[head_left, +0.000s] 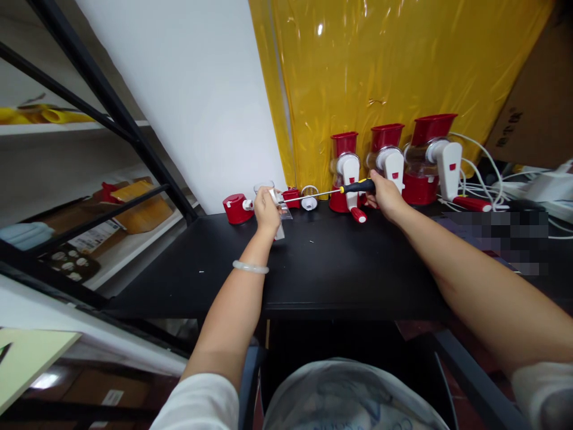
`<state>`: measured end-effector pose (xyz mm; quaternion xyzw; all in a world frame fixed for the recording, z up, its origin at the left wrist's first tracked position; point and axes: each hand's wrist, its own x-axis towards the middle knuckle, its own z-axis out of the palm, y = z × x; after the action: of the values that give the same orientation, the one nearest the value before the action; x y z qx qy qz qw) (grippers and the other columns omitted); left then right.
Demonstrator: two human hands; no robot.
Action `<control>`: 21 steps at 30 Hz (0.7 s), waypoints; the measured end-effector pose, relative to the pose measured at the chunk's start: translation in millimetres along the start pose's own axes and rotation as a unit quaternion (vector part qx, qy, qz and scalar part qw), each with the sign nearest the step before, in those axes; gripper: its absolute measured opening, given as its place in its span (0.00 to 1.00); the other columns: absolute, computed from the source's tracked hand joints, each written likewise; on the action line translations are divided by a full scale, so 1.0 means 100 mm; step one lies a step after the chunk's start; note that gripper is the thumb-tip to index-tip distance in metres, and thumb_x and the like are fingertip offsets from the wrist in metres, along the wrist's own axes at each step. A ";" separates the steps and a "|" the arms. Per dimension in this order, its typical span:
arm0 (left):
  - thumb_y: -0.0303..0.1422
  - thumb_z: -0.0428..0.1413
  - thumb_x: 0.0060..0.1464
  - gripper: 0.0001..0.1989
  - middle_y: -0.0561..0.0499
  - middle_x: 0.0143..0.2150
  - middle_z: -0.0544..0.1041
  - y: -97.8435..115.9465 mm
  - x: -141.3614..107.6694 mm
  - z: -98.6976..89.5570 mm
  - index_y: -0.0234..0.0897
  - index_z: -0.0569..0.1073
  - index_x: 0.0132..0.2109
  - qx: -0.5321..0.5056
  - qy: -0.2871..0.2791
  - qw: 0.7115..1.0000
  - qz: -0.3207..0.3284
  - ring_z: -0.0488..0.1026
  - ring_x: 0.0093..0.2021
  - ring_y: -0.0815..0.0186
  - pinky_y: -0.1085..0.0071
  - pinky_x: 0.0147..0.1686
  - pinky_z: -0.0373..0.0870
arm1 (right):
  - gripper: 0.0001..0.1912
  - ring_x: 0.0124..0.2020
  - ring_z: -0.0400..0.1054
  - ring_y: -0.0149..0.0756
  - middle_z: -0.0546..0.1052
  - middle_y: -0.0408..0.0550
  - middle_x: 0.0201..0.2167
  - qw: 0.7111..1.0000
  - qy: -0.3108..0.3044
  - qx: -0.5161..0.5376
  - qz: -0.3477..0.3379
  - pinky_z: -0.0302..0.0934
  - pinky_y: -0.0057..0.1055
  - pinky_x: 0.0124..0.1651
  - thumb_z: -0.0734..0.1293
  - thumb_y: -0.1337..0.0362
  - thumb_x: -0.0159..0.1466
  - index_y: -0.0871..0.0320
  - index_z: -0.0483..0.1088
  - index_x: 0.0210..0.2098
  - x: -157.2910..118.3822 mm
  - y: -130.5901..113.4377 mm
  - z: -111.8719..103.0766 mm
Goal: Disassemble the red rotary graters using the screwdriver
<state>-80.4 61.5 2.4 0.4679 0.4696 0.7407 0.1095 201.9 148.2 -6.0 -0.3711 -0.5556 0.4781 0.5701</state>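
Note:
My right hand (384, 194) grips the dark handle of a screwdriver (356, 186) with yellow bands. Its long shaft points left, and the tip reaches a white part (274, 197) pinched in my left hand (267, 210). A clear plastic piece (280, 230) hangs below the left fingers; whether it joins the white part I cannot tell. Just left of that hand sits a red round base (237, 208) with a white fitting. Behind the shaft are a small red part (290, 196) and a white round drum (309, 198).
Three red and white hand-crank graters, a near one (345, 173), a middle one (387, 156) and a right one (432, 161), stand along the yellow-wrapped back. White cables (486, 179) tangle at right. A black-framed shelf (120, 119) rises at left. Small scraps lie on the black table (340, 269).

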 end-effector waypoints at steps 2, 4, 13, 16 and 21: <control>0.52 0.48 0.66 0.23 0.55 0.23 0.68 0.00 0.00 0.00 0.39 0.70 0.33 -0.004 0.000 1.000 -0.001 0.60 0.14 0.74 0.74 0.14 0.64 | 0.28 0.09 0.50 0.27 0.57 0.35 0.09 1.000 0.003 0.007 -0.001 0.61 0.30 0.17 0.66 0.38 0.66 0.52 0.57 0.25 0.01 0.00 -0.01; 0.53 0.48 0.66 0.23 0.55 0.23 0.68 0.00 0.00 0.00 0.39 0.70 0.32 -0.007 -0.002 1.000 0.002 0.60 0.14 0.74 0.74 0.14 0.64 | 0.28 0.09 0.51 0.28 0.57 0.35 0.10 1.000 0.004 0.012 0.001 0.60 0.29 0.16 0.67 0.39 0.66 0.51 0.57 0.25 0.02 0.00 -0.02; 0.53 0.48 0.66 0.23 0.54 0.24 0.69 -0.03 0.02 -0.01 0.40 0.70 0.33 -0.006 -0.002 1.000 0.010 0.60 0.14 0.74 0.74 0.15 0.64 | 0.27 0.10 0.52 0.27 0.58 0.37 0.10 1.000 -0.005 0.008 0.018 0.61 0.28 0.17 0.67 0.43 0.68 0.51 0.56 0.23 0.00 -0.02 -0.02; 0.54 0.47 0.66 0.24 0.54 0.24 0.68 -0.05 0.03 -0.01 0.40 0.70 0.33 -0.008 -0.008 1.000 0.013 0.60 0.14 0.74 0.74 0.15 0.64 | 0.26 0.10 0.51 0.27 0.58 0.36 0.10 1.000 -0.010 0.011 0.004 0.62 0.28 0.18 0.67 0.44 0.67 0.52 0.57 0.23 0.02 0.01 -0.03; 0.55 0.46 0.66 0.25 0.54 0.25 0.68 -0.06 0.04 -0.02 0.40 0.71 0.34 -0.006 -0.002 1.000 0.010 0.60 0.15 0.74 0.74 0.15 0.64 | 0.22 0.11 0.52 0.27 0.59 0.35 0.12 0.998 -0.035 0.043 0.005 0.63 0.27 0.21 0.67 0.47 0.68 0.52 0.59 0.25 0.02 0.04 0.00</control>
<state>-85.6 65.6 0.0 0.4737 0.4601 0.7435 0.1056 201.0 151.6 -9.3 -0.3323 -0.5523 0.5166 0.5636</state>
